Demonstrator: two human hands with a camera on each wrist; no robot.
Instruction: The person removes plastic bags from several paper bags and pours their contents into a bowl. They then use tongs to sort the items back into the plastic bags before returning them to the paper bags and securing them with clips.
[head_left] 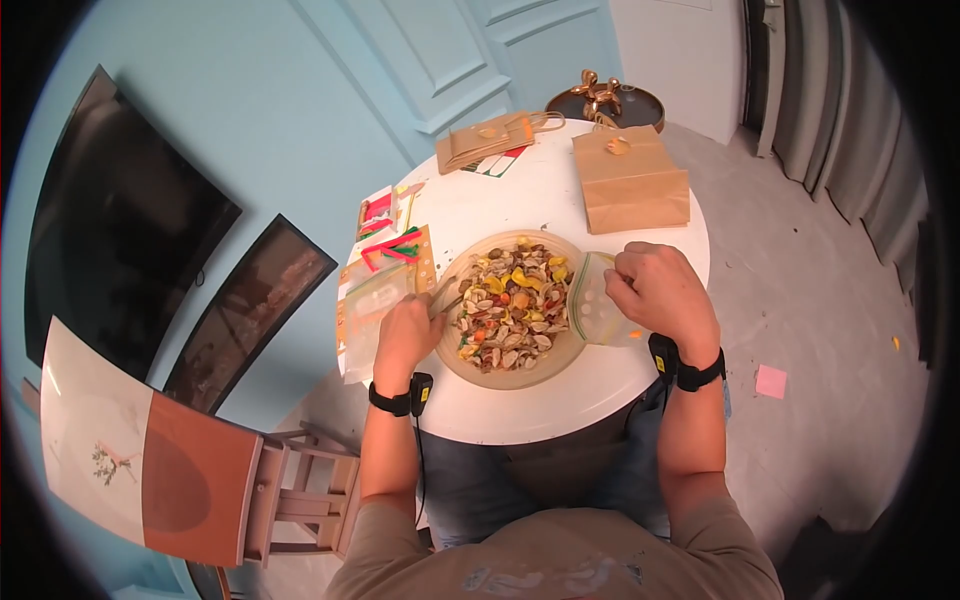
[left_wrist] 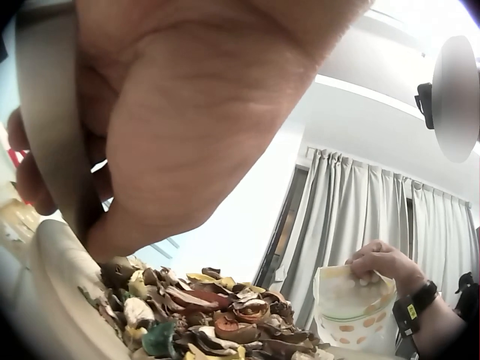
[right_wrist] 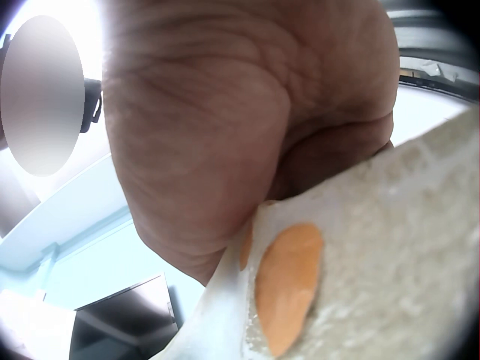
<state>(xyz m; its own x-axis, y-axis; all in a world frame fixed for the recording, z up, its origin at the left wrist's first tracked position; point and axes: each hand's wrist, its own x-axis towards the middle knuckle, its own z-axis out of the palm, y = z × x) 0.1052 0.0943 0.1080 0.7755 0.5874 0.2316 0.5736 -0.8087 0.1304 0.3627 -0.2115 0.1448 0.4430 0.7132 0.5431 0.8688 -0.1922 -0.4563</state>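
A wide beige bowl (head_left: pixel 552 366) on the white round table is heaped with dried potpourri (head_left: pixel 515 310): brown pieces, yellow petals and orange bits. At the bowl's left rim, my left hand (head_left: pixel 408 332) grips metal tongs (left_wrist: pixel 51 112), a broad curved strip close to the wrist camera. The tongs' tips are hidden behind the hand in the left wrist view. To the right, my right hand (head_left: pixel 655 290) pinches the top edge of a translucent zip bag (head_left: pixel 597 308) with orange oval prints. The bag stands upright beside the bowl's right rim, overlapping it in the head view.
Another zip bag (head_left: pixel 372 312) lies left of the bowl, near red and green strips (head_left: pixel 393 250). Brown paper bags lie at the back left (head_left: pixel 478 142) and back right (head_left: pixel 632 185). A wooden stool (head_left: pixel 305 490) stands left of the table.
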